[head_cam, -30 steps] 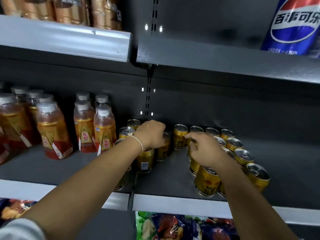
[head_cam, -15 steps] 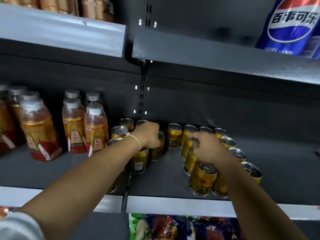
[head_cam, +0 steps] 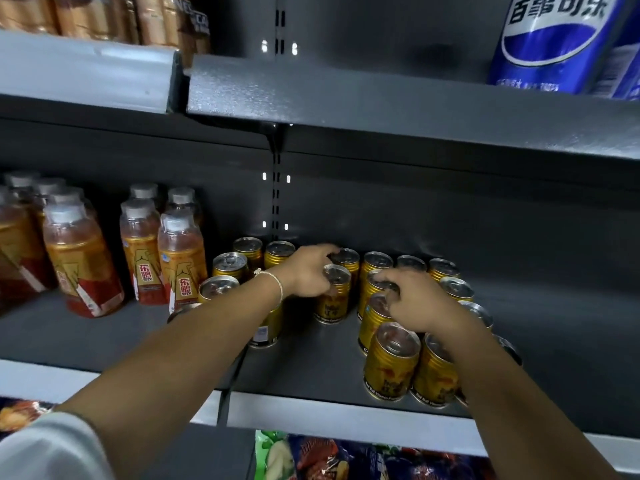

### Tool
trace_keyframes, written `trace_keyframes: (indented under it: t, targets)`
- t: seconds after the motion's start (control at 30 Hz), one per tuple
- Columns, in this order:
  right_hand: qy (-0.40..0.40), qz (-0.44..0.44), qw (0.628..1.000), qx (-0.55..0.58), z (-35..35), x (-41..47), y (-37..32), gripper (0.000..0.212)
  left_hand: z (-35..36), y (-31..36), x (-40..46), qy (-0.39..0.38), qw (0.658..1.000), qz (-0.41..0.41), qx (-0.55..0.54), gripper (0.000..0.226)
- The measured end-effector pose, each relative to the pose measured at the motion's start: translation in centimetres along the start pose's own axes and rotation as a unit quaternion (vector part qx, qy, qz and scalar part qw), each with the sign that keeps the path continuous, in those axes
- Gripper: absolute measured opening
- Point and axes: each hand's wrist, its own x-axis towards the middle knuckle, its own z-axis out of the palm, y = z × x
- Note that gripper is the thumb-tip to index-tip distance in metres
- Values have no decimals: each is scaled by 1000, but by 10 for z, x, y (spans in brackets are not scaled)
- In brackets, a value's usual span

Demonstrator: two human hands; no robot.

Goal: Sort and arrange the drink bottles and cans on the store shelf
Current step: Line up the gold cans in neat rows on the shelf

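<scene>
Your left hand (head_cam: pixel 306 271) has slid right and now grips a gold can (head_cam: pixel 334 294) under its curled fingers; your right hand (head_cam: pixel 417 301) pinches another can's top (head_cam: pixel 381 282) on the shelf (head_cam: pixel 311 362).

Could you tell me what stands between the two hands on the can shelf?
In the head view, gold cans: the one under the left hand fingers, another behind, then bare shelf before the right hand.

Bare shelf (head_cam: pixel 311 362) between can clusters (head_cam: pixel 391 362).
</scene>
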Motion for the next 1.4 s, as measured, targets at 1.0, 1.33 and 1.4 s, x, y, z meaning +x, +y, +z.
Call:
trace_keyframes:
  t: [1.0, 1.33, 1.4]
  targets:
    - [31, -16, 999, 20, 5, -9, 9, 40, 52, -4, -8, 97, 994, -50, -30, 49]
    - [27, -51, 997, 41, -3, -13, 4, 40, 5, 2, -34, 89, 993, -53, -50, 67]
    - [37, -65, 996, 46, -2, -15, -1, 40, -7, 3, -45, 108, 992, -38, -61, 66]
